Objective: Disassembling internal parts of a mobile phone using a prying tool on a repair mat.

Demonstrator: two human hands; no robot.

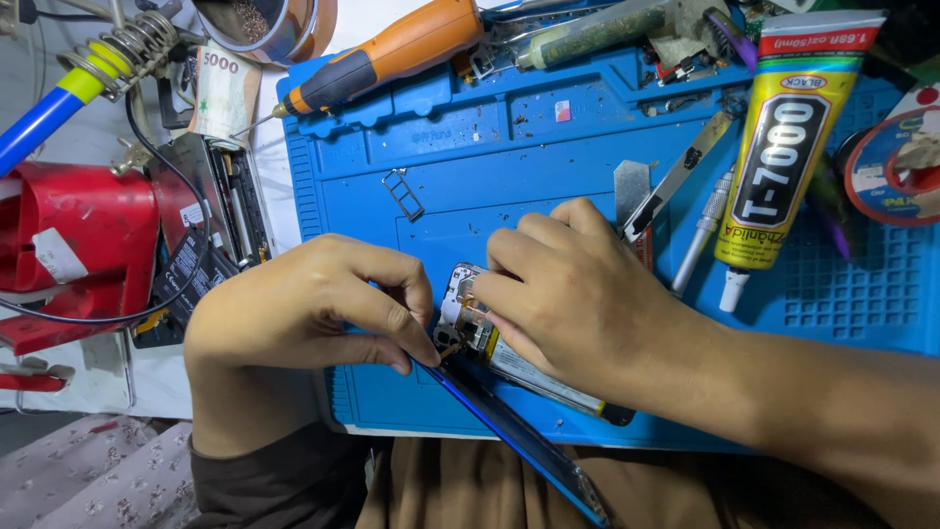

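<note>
Phone [470, 328]: opened, lower centre on the blue mat [509, 167].
Left hand [313, 304]: fingers pinch its blue panel [519, 436] edge.
Right hand [578, 294]: fingers pressed together on phone's top.
Room: bare mat above; glue tube [783, 147] right.

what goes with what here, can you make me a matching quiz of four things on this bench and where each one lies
1. orange electric screwdriver
2. yellow and black glue tube
3. opened phone
4. red holder

a. far left, off the blue mat
b. under both hands
c. top edge of the mat
d. right part of the mat, nozzle toward the person

Pairs: 1-c, 2-d, 3-b, 4-a
</note>
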